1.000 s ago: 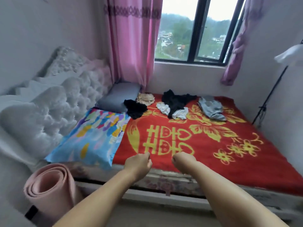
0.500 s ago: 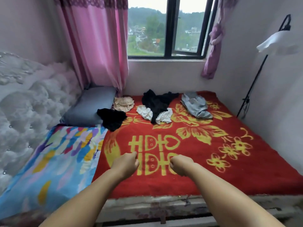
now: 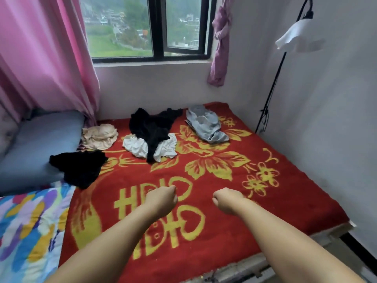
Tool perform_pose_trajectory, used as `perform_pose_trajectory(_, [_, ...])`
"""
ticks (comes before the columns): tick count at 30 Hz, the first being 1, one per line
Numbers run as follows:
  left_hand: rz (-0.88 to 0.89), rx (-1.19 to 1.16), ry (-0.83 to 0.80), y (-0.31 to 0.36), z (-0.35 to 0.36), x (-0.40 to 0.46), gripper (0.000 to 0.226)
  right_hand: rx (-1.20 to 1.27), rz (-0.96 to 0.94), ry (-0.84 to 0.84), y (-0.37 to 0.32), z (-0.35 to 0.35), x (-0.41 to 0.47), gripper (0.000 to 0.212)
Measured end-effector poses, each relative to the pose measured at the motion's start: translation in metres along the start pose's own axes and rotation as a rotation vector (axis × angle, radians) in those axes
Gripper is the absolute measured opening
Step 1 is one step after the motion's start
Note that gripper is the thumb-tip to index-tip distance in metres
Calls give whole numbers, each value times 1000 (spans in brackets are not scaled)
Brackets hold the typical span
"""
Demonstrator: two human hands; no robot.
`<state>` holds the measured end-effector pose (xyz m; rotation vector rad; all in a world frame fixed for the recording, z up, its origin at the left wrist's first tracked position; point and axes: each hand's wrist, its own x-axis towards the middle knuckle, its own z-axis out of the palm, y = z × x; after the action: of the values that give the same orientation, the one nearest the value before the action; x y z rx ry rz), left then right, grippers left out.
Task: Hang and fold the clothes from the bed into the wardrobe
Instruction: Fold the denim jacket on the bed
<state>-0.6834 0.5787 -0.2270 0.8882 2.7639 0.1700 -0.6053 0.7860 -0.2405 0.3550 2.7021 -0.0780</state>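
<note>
The left hand [image 3: 162,198] and right hand [image 3: 226,201] hover over the red blanket [image 3: 285,201] as empty fists, apart from each other. Bare blanket lies between them and the clothes at 12 o'clock: a black garment [image 3: 151,127] over a white one [image 3: 136,147], a grey one [image 3: 208,125] at 1, beige [image 3: 100,135] and another black [image 3: 79,168] at 10. The bed's near edge is partly cut off. A window [image 3: 159,27] stands beyond.

White garment [image 3: 140,147] partly hidden under black garment [image 3: 152,129]. Patterned pillow [image 3: 30,227] cut by left and bottom edges. Fingers of left hand [image 3: 161,199] and right hand [image 3: 227,202] curled under, out of sight. Lamp [image 3: 298,38] base hidden behind bed [image 3: 285,190].
</note>
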Motion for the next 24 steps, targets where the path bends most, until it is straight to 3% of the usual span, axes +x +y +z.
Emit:
perform_pose_trajectory(6, [-74,-7,-13,35,25,134,27,23,35,-47,120,0,119,36])
perform_pose_trajectory(10, [-158,-2,-159,81,69,235,23,89,5,-105,203,18,218,37])
perform_pose_trajectory(15, [-120,-11,-238,141,119,336,23,140,74,-118,290,61,318,36])
perform_pose_trajectory(24, [-162,-22,-274,128,206,499,26,288,45,-33,320,147,486,43])
